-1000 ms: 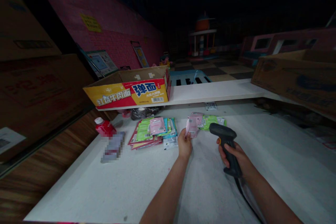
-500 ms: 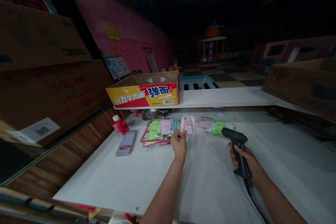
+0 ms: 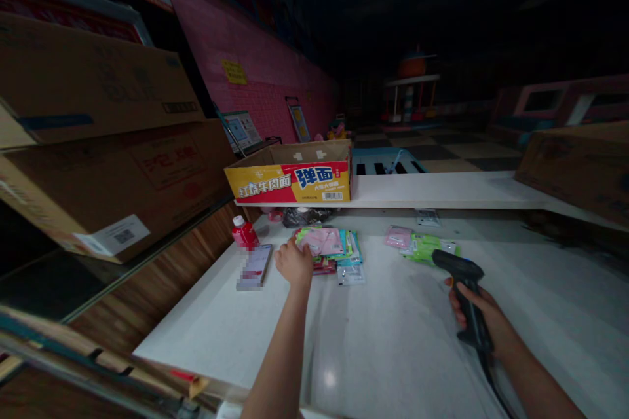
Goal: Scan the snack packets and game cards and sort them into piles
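Observation:
My left hand (image 3: 293, 263) is at the left end of a pile of flat packets, its thumb and fingers closed around the edge of a pink packet (image 3: 325, 241) on top. Beneath and beside that lie green and blue packets (image 3: 350, 249) and some red ones (image 3: 324, 266). A small pale packet (image 3: 351, 275) pokes out at the pile's front. My right hand (image 3: 479, 314) is wrapped round the handle of a black barcode scanner (image 3: 469, 294), whose head points left and whose cable hangs down. Near the scanner are a green packet (image 3: 426, 247) and another pink packet (image 3: 398, 236).
On the white table (image 3: 383, 353) at left stand a red bottle (image 3: 244, 233) and a phone (image 3: 256, 265). A raised shelf (image 3: 432, 188) carries an open noodle carton (image 3: 295, 180) and a brown box (image 3: 580, 160). Large cartons (image 3: 113, 163) are stacked on the left.
My left hand has moved left with the pink packet, onto the pile. The pale packet at the pile's front now shows. The scanner stays in my right hand; the view has shifted slightly.

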Tool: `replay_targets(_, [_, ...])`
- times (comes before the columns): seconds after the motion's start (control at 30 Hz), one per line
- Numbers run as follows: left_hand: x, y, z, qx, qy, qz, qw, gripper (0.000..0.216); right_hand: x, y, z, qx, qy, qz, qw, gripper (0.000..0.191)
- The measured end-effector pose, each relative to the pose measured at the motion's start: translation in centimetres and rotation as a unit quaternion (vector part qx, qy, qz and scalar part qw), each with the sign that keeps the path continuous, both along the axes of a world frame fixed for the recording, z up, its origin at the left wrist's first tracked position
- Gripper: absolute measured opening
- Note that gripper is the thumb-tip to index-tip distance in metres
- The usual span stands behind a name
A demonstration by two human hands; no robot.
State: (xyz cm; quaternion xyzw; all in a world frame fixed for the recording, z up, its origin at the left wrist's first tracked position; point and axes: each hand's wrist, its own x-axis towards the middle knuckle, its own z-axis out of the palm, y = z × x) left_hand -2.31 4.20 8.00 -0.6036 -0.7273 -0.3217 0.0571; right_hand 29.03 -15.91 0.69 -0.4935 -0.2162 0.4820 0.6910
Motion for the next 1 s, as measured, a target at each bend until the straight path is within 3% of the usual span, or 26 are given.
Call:
replay_targets(0.07, [0.1,-0.4,-0.5,0.029,0.037,-0.031,0.998,0.041,0.0,0.0,0.2,-0.006,-0.002,0.002,1.0,0.05])
replay_targets(0.13, [0.2,-0.8,-1.0,0.042,0.079,-0.103,0.991,0.037,-0.1,-0.1,0.5,-0.007,-0.006,0.0,1.0,0.05])
replay_targets(0.23, [0.4,-1.2,-1.6,0.019,0.123,-0.175,0.977,0.032,-0.1,-0.1,0.6,-0.004,-0.01,0.003,1.0,0.048])
replay_targets(0.47, [1.2,-1.4,-2.2,-0.017,0.128,-0.156,0.979,0.034,0.0,-0.1,0.1,0.002,0.005,0.001,1.0,0.046])
replay_targets(0.63, [2.3,-1.7,-1.8,0.017,0.108,-0.143,0.984,0.035,0.1,0.2,0.3,0.006,0.007,-0.004,1.0,0.046])
replay_targets(0.73, [4.5,-2.0,-1.5,0.057,0.082,-0.193,0.976,0.035,0.3,0.2,0.5,0.014,0.004,0.001,1.0,0.045])
replay_targets(0.83, [8.1,-2.3,-1.5,0.064,0.061,-0.304,0.949,0.034,0.5,0.3,0.6,0.019,0.0,-0.016,1.0,0.044])
replay_targets(0.93, [12.4,-2.2,-2.1,0.025,0.042,-0.397,0.916,0.034,0.7,0.5,0.5,0.016,0.008,-0.042,0.999,0.044])
replay_targets(1.0, [15.0,-1.6,-2.9,-0.021,0.03,-0.422,0.906,0.033,0.8,0.6,0.5,0.017,0.019,-0.051,0.998,0.046])
